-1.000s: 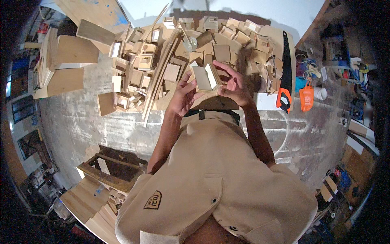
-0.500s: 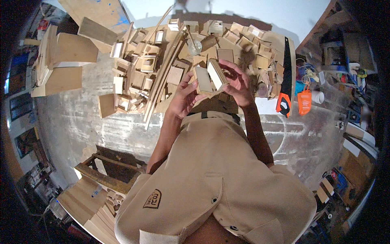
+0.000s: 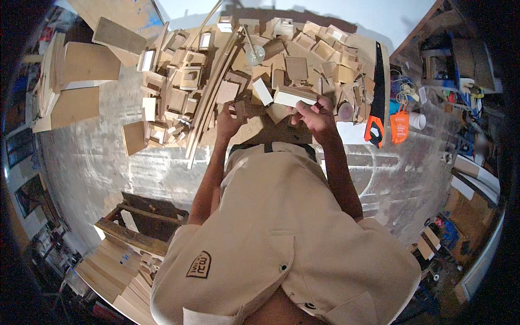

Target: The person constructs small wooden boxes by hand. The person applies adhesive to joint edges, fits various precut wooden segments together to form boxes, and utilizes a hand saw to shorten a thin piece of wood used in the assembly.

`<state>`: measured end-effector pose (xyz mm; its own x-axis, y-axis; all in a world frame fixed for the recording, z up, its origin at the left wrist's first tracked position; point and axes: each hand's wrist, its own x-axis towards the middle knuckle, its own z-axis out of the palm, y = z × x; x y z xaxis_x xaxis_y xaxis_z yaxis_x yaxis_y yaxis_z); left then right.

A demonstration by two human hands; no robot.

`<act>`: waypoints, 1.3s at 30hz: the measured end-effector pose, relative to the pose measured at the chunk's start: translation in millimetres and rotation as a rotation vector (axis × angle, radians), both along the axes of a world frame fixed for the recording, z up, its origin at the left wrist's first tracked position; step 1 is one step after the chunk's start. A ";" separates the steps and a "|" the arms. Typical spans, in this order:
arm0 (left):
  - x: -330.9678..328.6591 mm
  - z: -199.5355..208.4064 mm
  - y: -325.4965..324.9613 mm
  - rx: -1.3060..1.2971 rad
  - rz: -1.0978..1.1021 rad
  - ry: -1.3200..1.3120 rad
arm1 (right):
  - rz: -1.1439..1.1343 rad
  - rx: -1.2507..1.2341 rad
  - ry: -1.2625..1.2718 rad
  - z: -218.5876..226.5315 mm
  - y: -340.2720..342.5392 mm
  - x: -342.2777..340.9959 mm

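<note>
While one beige cloth shirt (image 3: 287,211), with a single stitched patch, fills the nearest part, two bare hands reach out over a crowded worktable. The left hand (image 3: 230,120) has its fingers curled closed around one small, squarish block of brown wood (image 3: 241,110). The right hand (image 3: 321,122) has bent fingers at the right end of one long, narrow box (image 3: 295,98) with a smooth white face and wooden edges; whether they grip it or only touch it, I cannot tell. Just left of that box lies one flat white rectangle (image 3: 262,92). To the right is one handsaw (image 3: 375,130), its handle bright orange, its blade long and black. On the left run several thin, straight wood strips (image 3: 211,97), overlapping too much to count. Farther off stand one clear glass jar (image 3: 255,55) holding a stick, and well over a dozen small pale wooden boxes (image 3: 190,77).
</note>
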<state>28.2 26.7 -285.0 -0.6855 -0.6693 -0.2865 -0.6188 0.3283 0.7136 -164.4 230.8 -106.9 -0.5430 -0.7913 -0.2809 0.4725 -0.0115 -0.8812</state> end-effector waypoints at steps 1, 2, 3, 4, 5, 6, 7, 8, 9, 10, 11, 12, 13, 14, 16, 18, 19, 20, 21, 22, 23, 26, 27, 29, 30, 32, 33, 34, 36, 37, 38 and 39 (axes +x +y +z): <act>1.2 0.1 2.8 0.024 -0.023 0.010 | 0.013 0.039 0.080 1.9 -1.5 -0.1; 1.1 -0.1 4.2 -0.007 -0.042 0.036 | 0.029 0.078 0.159 2.5 -2.8 -0.3; -0.6 1.5 5.6 -0.036 -0.063 0.064 | 0.027 0.093 0.187 -0.2 -3.5 1.1; -1.3 3.4 7.4 -0.065 -0.082 0.090 | 0.040 0.105 0.229 -0.2 -2.3 1.9; 0.4 6.1 8.8 -0.091 -0.081 0.084 | 0.054 0.117 0.272 1.2 -1.5 3.2; -7.4 28.3 10.1 -0.111 -0.099 0.081 | 0.049 0.135 0.315 3.5 0.5 4.6; -14.9 47.6 10.3 -0.134 -0.118 0.081 | 0.032 0.186 0.259 0.6 2.3 7.9; -15.9 56.5 11.8 0.077 -0.068 0.159 | 0.042 0.201 0.267 2.6 0.3 10.8; -20.2 77.5 14.8 0.433 -0.058 0.318 | 0.051 0.221 0.274 4.4 -1.4 13.5; -26.6 107.0 18.0 0.784 -0.049 0.474 | 0.057 0.234 0.280 5.2 -3.2 15.9; -30.7 137.4 28.4 0.914 -0.038 0.631 | 0.064 0.188 0.256 6.1 -5.7 19.4; -35.8 150.2 34.0 0.901 -0.039 0.636 | 0.067 0.169 0.251 8.0 -9.5 23.9; -39.4 158.3 39.5 0.890 -0.040 0.639 | 0.068 0.151 0.247 9.5 -12.7 28.1; -40.9 162.5 43.8 0.880 -0.042 0.642 | 0.069 0.134 0.242 11.8 -14.5 31.3; -44.4 169.9 45.2 0.964 0.042 0.736 | 0.037 0.048 0.177 29.6 -14.6 31.1; -41.0 181.0 41.7 0.933 0.020 0.791 | 0.023 -0.008 0.160 36.7 -12.2 30.0; -39.2 175.7 40.3 0.937 0.033 0.819 | 0.025 -0.020 0.177 37.3 -7.4 27.5; -38.0 177.1 40.4 0.948 0.039 0.819 | 0.027 -0.032 0.193 38.3 -3.5 25.3; -37.5 179.8 39.8 0.958 0.046 0.816 | 0.047 -0.057 0.180 45.1 -3.6 21.6; -37.1 183.0 39.1 0.968 0.053 0.812 | 0.040 -0.028 0.221 45.8 -4.1 22.3; -36.1 188.0 38.0 0.989 0.073 0.749 | 0.033 0.000 0.262 45.7 -4.7 23.4; -33.5 196.4 38.2 1.026 0.101 0.633 | 0.024 0.035 0.320 47.1 -5.1 25.6; -33.8 195.3 38.3 1.019 0.095 0.638 | 0.028 0.043 0.305 46.4 -5.2 26.0; -33.1 196.1 39.4 0.973 0.086 0.623 | 0.036 0.058 0.292 44.5 -6.0 27.1; -32.8 198.0 41.0 0.936 0.081 0.602 | 0.038 0.067 0.293 42.5 -5.1 27.9; -32.8 199.8 44.4 0.932 0.095 0.583 | 0.047 0.079 0.286 39.3 -3.9 29.2; -32.4 200.0 45.5 0.965 0.113 0.585 | 0.053 0.081 0.278 38.1 -4.2 30.2; -31.8 200.2 46.4 0.998 0.131 0.587 | 0.059 0.083 0.270 37.0 -4.4 31.0; -30.8 201.3 46.8 1.041 0.140 0.576 | 0.080 0.066 0.290 35.1 -2.5 29.1; -30.4 201.7 47.1 1.061 0.146 0.572 | 0.092 0.057 0.300 34.3 -1.6 28.0; -30.0 201.7 47.9 1.040 0.145 0.584 | 0.077 0.058 0.274 33.1 -1.3 28.3; -29.8 202.3 49.1 1.018 0.143 0.597 | 0.062 0.058 0.249 31.8 -0.9 29.1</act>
